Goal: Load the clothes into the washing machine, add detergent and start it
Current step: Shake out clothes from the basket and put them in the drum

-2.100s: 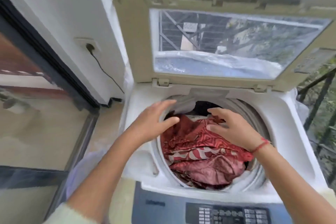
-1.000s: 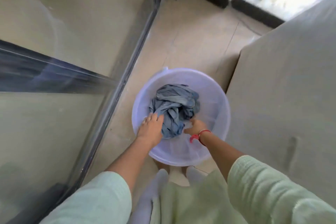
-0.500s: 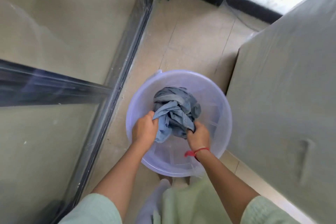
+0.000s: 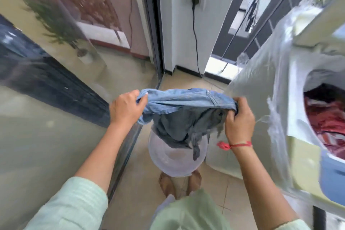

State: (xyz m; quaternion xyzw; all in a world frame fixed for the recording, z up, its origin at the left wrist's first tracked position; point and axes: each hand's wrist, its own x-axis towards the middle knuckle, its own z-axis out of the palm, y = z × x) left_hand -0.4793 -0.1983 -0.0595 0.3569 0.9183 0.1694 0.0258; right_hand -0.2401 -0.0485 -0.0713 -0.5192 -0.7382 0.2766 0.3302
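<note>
My left hand (image 4: pixel 125 108) and right hand (image 4: pixel 239 123) each clench one end of the blue denim garment (image 4: pixel 186 101), which hangs stretched between them above the clear basin (image 4: pixel 173 160) on the floor. To the right, the washing machine (image 4: pixel 296 99) stands open with red clothes (image 4: pixel 328 123) inside.

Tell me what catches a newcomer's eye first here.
A blue denim garment hangs stretched between the left hand and the right hand at mid-frame, above a clear plastic tub on the floor. At the right edge, the washing machine shows red clothes in its open drum.
</note>
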